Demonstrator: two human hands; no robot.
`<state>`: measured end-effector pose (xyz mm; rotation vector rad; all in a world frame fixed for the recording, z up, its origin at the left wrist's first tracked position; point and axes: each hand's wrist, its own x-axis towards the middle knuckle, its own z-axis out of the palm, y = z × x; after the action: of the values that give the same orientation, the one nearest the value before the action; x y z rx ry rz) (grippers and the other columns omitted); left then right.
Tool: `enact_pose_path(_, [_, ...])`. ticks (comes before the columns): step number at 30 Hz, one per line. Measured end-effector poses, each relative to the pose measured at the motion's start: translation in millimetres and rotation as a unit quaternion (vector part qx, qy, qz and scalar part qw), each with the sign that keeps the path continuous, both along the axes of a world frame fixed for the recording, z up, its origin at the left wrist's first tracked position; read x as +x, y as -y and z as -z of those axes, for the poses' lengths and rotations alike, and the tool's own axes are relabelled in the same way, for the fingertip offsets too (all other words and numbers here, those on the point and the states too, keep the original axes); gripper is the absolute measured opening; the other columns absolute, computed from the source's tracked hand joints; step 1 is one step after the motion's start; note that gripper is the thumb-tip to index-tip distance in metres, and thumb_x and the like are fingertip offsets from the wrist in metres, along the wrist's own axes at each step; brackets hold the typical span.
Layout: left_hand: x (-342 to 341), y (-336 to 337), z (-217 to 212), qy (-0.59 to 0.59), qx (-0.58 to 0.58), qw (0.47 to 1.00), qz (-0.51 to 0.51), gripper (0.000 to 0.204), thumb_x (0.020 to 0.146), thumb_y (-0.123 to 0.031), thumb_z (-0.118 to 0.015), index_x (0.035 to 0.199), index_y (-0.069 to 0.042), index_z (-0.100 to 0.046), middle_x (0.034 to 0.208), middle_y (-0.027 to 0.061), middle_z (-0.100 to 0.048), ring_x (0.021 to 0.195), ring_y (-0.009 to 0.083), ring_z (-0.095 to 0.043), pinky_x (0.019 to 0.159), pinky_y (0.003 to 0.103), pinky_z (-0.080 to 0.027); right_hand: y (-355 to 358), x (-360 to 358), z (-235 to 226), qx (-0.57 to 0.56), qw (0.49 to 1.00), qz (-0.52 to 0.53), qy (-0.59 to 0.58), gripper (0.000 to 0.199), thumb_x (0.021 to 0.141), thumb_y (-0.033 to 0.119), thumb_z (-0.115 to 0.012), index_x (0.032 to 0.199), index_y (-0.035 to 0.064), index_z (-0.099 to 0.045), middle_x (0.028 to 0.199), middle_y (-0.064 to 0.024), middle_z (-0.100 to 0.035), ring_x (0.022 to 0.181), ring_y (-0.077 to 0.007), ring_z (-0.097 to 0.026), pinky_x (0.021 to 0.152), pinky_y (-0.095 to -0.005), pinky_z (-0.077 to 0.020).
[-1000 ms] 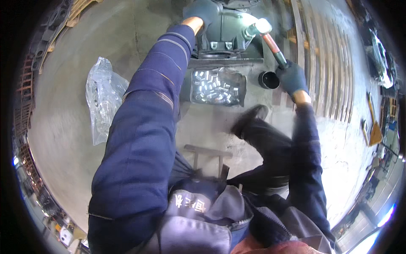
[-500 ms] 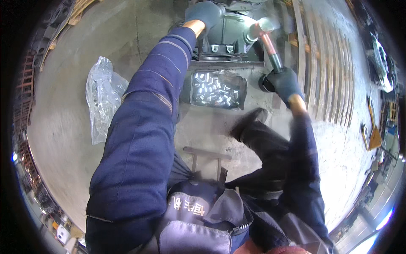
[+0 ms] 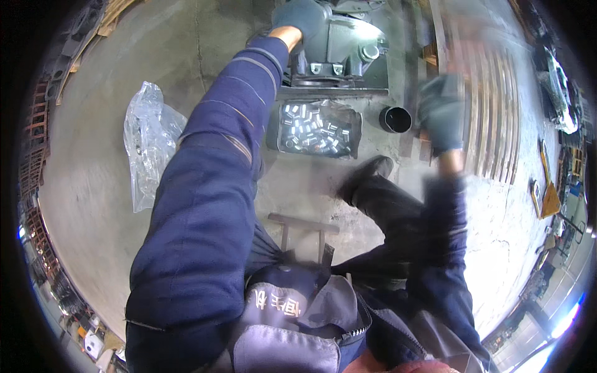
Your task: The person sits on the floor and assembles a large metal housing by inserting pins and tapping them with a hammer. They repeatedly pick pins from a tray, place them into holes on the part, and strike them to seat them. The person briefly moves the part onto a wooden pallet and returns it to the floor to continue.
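Observation:
My left hand (image 3: 301, 18), in a grey-blue glove, is closed at the upper left of a grey metal housing (image 3: 339, 46). What its fingers grip is hidden. The housing has a round capped neck on its right and bolt lugs along its near edge. To the right of it, my gloved right hand (image 3: 443, 109) is smeared by motion and closed around a hammer. The hammer (image 3: 459, 53) shows only as a faint reddish blur above that hand. A shallow tray (image 3: 357, 133) of small shiny metal sleeves (image 3: 314, 130) lies on the floor just nearer than the housing.
A dark open cylinder (image 3: 395, 119) stands between tray and right hand. Long slats (image 3: 491, 118) lie along the right. Crumpled clear plastic (image 3: 149, 146) lies at left. My shoe (image 3: 370, 174) is close below the tray, with a small metal frame (image 3: 303, 224) nearer me.
My right hand has swung the hammer up and to the right, away from the housing's capped neck. The dark cylinder is now uncovered. My left hand has stayed in place.

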<state>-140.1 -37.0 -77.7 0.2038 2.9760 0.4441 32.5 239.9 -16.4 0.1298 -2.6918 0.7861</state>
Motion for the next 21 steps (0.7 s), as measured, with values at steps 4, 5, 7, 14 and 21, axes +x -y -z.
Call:
enact_pose_path(4, [6, 0, 2, -0.035, 0.070, 0.996, -0.046, 0.061, 0.099, -0.054, -0.047, 0.123, -0.003, -0.072, 0.134, 0.0239, -0.064, 0.127, 0.0419, -0.060, 0.108, 0.049, -0.046, -40, 8, 60, 0.014, 0.970, 0.006, 0.243, 0.040, 0.085, 0.034, -0.076, 0.093, -0.0057, -0.072, 0.087, -0.0334, -0.067, 0.080, -0.0466, -0.071, 0.070, -0.0519, -0.0539])
enact_pose_path(5, [4, 1, 1, 0.026, 0.057, 0.997, -0.047, 0.060, 0.098, -0.054, -0.047, 0.122, -0.004, -0.072, 0.133, 0.0232, -0.065, 0.126, 0.0409, -0.061, 0.107, 0.049, -0.046, -54, -2, 44, 0.032, 0.967, 0.024, 0.251, 0.038, 0.087, 0.033, -0.075, 0.091, -0.0042, -0.073, 0.082, -0.0287, -0.069, 0.070, -0.0404, -0.070, 0.064, -0.0492, -0.0532])
enact_pose_path(7, [3, 1, 1, 0.043, 0.052, 0.997, -0.035, 0.060, 0.099, -0.053, -0.045, 0.123, -0.005, -0.073, 0.133, 0.0230, -0.066, 0.126, 0.0403, -0.062, 0.107, 0.049, -0.047, -65, -8, -11, -0.013, 0.971, 0.041, 0.235, 0.031, 0.091, 0.031, -0.074, 0.091, -0.0002, -0.075, 0.073, -0.0152, -0.069, 0.056, -0.0252, -0.065, 0.053, -0.0404, -0.0505])
enact_pose_path(14, [-3, -3, 1, 0.001, 0.065, 0.994, -0.083, 0.047, 0.099, -0.042, -0.050, 0.110, -0.006, -0.078, 0.117, 0.0248, -0.071, 0.113, 0.0398, -0.069, 0.097, 0.049, -0.052, -3, -13, -134, -0.385, 0.919, -0.075, 0.022, 0.027, 0.097, 0.029, -0.066, 0.103, 0.0037, -0.071, 0.070, 0.0001, -0.059, 0.056, -0.0079, -0.055, 0.051, -0.0244, -0.0435])
enact_pose_path(21, [13, 1, -10, -0.012, 0.026, 0.999, 0.016, 0.058, 0.101, -0.050, -0.043, 0.123, -0.006, -0.073, 0.132, 0.0229, -0.066, 0.127, 0.0395, -0.061, 0.109, 0.049, -0.045, -17, 21, 53, -0.049, 0.934, -0.021, 0.354, 0.044, 0.084, 0.033, -0.081, 0.101, -0.0072, -0.071, 0.080, -0.0193, -0.070, 0.077, -0.0248, -0.069, 0.069, -0.0413, -0.0528])
